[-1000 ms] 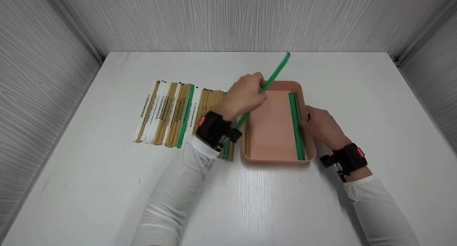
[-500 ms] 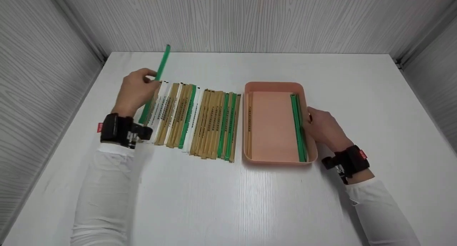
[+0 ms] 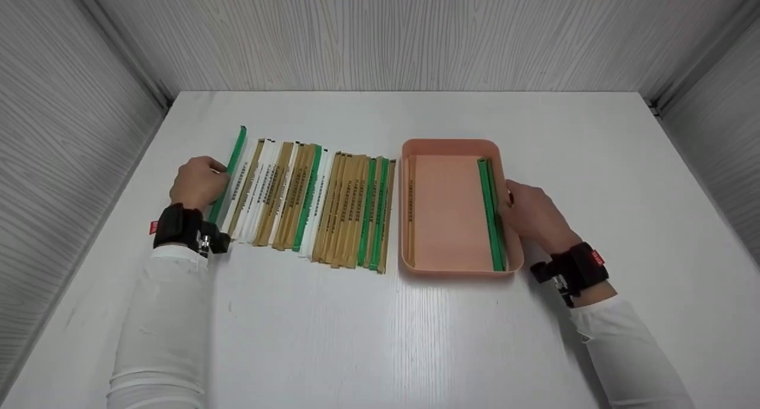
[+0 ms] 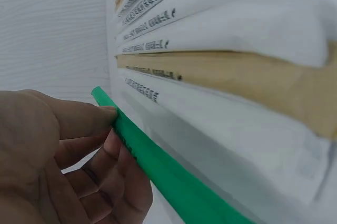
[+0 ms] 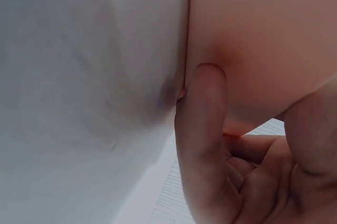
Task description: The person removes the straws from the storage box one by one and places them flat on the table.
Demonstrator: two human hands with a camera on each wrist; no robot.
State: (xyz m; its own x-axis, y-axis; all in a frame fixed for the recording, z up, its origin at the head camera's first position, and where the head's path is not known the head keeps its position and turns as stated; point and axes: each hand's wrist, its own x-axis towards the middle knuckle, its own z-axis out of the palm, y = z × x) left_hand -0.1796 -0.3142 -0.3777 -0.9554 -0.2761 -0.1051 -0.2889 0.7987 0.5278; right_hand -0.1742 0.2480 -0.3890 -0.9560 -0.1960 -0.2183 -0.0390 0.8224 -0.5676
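Note:
My left hand (image 3: 199,180) pinches a slim green paper-wrapped stick (image 3: 236,149) between thumb and fingers, at the left end of a row of similar sticks. In the left wrist view this green wrapped stick (image 4: 158,161) slants beside a white one (image 4: 205,124), its printing partly behind my fingers. My right hand (image 3: 537,213) grips the right side of a pink tray (image 3: 445,213). The right wrist view has my thumb (image 5: 202,119) along the tray's wall (image 5: 274,29). Inside the tray, green sticks (image 3: 490,219) lie along the right wall and a brown one (image 3: 411,213) along the left.
White, brown and green wrapped sticks (image 3: 350,210) lie side by side between my left hand and the tray, all slanting alike. Pale wood-grain panels (image 3: 380,35) rise behind the white table (image 3: 332,332) and on both sides.
My left hand has carried the green stick from above the tray leftward across the row, then lowered it at the row's left end. My right hand has stayed at the tray.

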